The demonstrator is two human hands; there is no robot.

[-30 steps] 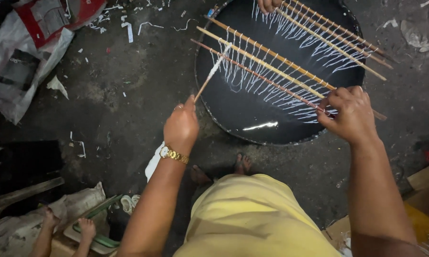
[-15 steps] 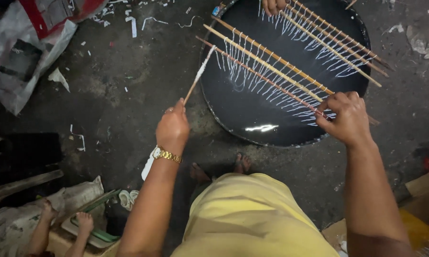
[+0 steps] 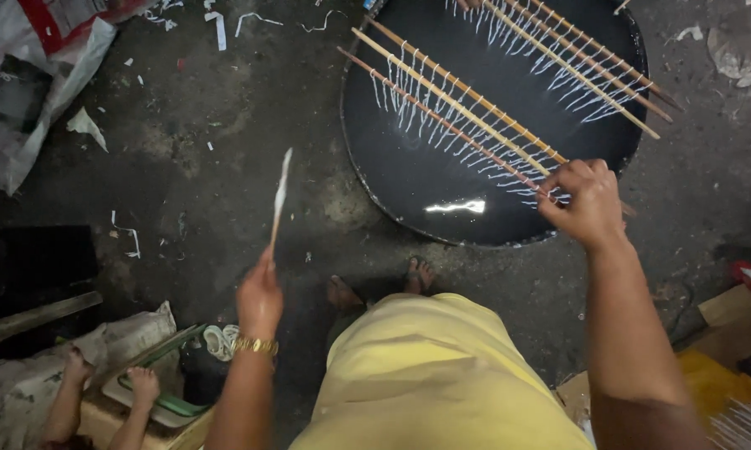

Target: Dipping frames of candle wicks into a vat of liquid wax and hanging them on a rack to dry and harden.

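Observation:
A big round black pan (image 3: 442,192) of dark liquid sits on the floor ahead. Several long wooden rods (image 3: 459,108) lie across it, each hung with rows of thin white strands. My right hand (image 3: 588,202) grips the near ends of two rods at the pan's right rim. My left hand (image 3: 260,296), with a gold bracelet at the wrist, holds a thin white-tipped stick (image 3: 279,200) up over the bare floor, left of the pan. My feet in sandals (image 3: 375,287) stand just below the pan.
A crumpled grey and red sack (image 3: 34,75) lies at top left, white scraps scattered around it. Another person's two hands (image 3: 109,379) rest on a green-rimmed tray at bottom left. Cardboard and yellow wrapping (image 3: 725,350) sit at bottom right.
My left hand has pulled the stick away from the rods, leftward and back toward me. The right hand keeps its hold on the rod ends.

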